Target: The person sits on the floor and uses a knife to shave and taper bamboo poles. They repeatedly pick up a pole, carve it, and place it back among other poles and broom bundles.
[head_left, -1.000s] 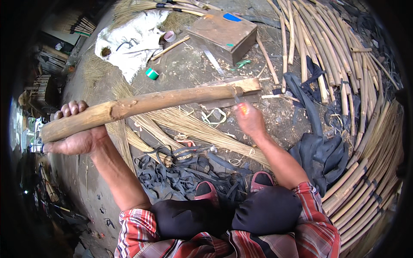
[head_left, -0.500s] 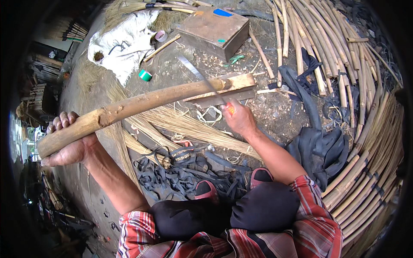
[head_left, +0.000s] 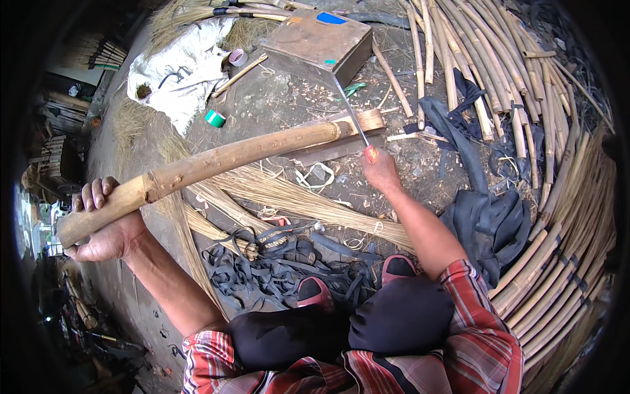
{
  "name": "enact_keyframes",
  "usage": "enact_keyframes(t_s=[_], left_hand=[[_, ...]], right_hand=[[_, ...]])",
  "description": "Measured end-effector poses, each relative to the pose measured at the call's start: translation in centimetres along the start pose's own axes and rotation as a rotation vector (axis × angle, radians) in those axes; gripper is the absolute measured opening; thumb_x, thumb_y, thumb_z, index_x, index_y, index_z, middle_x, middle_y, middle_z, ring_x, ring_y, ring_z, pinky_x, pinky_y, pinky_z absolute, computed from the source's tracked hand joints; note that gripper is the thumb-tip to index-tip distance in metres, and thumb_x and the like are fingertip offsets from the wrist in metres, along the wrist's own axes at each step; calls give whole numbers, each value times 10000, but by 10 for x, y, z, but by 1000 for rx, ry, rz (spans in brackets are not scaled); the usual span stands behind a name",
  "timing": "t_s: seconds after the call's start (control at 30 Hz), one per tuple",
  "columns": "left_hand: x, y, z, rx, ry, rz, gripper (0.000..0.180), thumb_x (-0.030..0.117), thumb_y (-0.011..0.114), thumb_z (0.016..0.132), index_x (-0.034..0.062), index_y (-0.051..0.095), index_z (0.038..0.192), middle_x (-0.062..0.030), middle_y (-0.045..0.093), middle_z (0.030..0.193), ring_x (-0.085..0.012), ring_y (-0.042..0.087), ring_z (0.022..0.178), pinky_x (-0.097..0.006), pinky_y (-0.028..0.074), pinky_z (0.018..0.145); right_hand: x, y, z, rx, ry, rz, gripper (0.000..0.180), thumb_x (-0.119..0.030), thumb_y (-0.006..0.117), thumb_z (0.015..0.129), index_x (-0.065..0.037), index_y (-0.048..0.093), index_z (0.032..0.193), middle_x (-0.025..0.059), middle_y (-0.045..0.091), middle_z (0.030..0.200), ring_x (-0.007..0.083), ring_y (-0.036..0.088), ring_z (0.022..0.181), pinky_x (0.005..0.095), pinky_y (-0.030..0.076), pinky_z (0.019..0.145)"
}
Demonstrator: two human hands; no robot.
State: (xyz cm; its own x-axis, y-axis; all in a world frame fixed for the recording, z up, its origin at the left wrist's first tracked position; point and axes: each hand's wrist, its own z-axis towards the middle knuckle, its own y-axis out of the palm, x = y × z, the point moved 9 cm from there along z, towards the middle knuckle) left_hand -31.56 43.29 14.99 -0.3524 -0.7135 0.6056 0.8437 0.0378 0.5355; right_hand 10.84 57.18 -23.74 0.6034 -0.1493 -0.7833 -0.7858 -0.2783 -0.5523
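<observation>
Bamboo pole [head_left: 216,161] lies slanted across the ground, its near end wrapped by the left hand [head_left: 102,226], fingers curled over the top, and its far end propped on a flat wooden board [head_left: 328,148]. Keeping that left grip firm and low should, I judge, stop the pole rolling. At the far end the right hand [head_left: 380,174] is closed on the red handle of a long knife [head_left: 351,111], whose blade bites the pole's tip; strokes are best angled away from the body.
</observation>
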Motion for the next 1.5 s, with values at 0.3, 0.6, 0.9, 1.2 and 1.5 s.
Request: enact_keyframes(t_s=[0.3,0.6,0.9,1.2,1.5], left_hand=[[54,25,11,-6,-111,-263,509,556,562,778,72,451,893,-49,425,769,-189,453,692,-355,411,692],[-82,65,-33,176,-479,239,957,481,524,1036,-145,53,1586,-318,60,1687,-418,76,1585,-508,56,1319],[-143,40,-39,233,-558,458,660,402,340,1122,-92,314,1558,-285,252,1660,-393,214,1567,-473,146,1309],[-195,3,-48,204,-759,355,621,434,372,1127,-44,422,1520,-245,421,1581,-348,403,1475,-441,280,1241],[-209,5,-66,24,-838,470,549,445,479,1101,-21,564,1378,-175,619,1356,-219,645,1163,-347,515,1014]], right_hand=[[-108,-26,-82,89,-688,-311,1064,-573,812,813,-14,322,1573,246,351,1612,358,276,1542,610,83,1279],[-54,-87,-161,82,-505,-151,458,-289,809,794,-79,594,1140,182,693,965,432,685,894,479,550,770],[171,-224,-343,793,337,26,347,-241,747,927,21,610,1108,164,680,904,241,670,838,413,536,743],[264,-214,-499,886,701,-374,618,-302,791,887,62,543,1319,299,604,1190,469,589,1144,516,465,1003],[167,-266,-230,726,60,-612,456,-202,740,909,-1,608,1296,231,636,1220,423,601,1151,497,443,1007]])
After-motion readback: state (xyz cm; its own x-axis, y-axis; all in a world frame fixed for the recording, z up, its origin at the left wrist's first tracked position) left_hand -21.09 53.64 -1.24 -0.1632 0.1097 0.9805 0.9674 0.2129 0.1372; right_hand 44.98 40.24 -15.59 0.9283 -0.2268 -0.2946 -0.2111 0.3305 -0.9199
